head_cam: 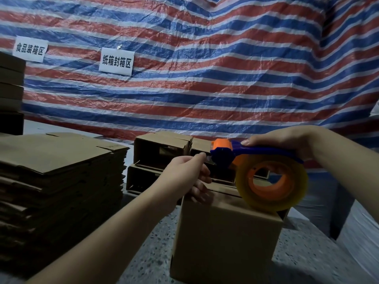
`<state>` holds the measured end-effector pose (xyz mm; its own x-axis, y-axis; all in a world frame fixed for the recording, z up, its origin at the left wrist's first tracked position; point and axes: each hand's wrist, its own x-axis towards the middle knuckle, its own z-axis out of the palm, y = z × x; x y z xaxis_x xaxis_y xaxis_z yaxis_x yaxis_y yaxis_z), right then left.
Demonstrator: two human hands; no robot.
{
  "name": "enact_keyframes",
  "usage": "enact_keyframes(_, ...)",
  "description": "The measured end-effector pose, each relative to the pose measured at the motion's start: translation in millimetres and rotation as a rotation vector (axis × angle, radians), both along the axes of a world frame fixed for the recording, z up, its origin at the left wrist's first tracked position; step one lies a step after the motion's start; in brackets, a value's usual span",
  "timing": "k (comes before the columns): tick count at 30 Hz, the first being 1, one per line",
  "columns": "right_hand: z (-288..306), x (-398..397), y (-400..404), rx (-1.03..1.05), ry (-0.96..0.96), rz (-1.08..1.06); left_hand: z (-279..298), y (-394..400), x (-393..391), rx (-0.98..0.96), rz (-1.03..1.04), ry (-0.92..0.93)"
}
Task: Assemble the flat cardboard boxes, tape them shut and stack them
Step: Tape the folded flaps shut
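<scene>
An assembled cardboard box (223, 240) stands on the floor in front of me, lower centre. Above its top I hold a blue and orange tape dispenser (246, 152) with a roll of clear tape (271, 185). My right hand (287, 140) grips the dispenser's blue handle from above. My left hand (190, 173) is at the dispenser's front end, thumb and forefinger pinching the tape end by the blade, with the other fingers curled over the box's far top edge. A tall pile of flat cardboard boxes (61, 181) lies at the left.
Two assembled boxes (162, 160) lie stacked on their sides behind the one in front, open ends facing me. More boxes (11, 85) are piled at the far left. A striped tarp (205, 68) with two paper signs hangs behind. The floor is speckled grey (155, 253).
</scene>
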<state>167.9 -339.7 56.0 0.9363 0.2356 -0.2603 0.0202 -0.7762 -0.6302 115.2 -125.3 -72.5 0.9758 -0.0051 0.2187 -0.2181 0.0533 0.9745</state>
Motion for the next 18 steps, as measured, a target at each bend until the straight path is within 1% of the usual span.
enact_keyframes(7,2,-2,1,-0.032,-0.017,0.013,-2,-3,0,0.023,0.036,-0.028)
enact_keyframes(11,2,-2,2,-0.042,-0.024,0.016,-8,-5,4,0.104,0.177,-0.142)
enact_keyframes(14,3,0,2,-0.058,-0.028,0.023,-9,-5,6,0.062,0.178,-0.177)
enact_keyframes(18,2,2,3,-0.063,-0.042,0.011,-14,-9,8,0.02,0.148,-0.141)
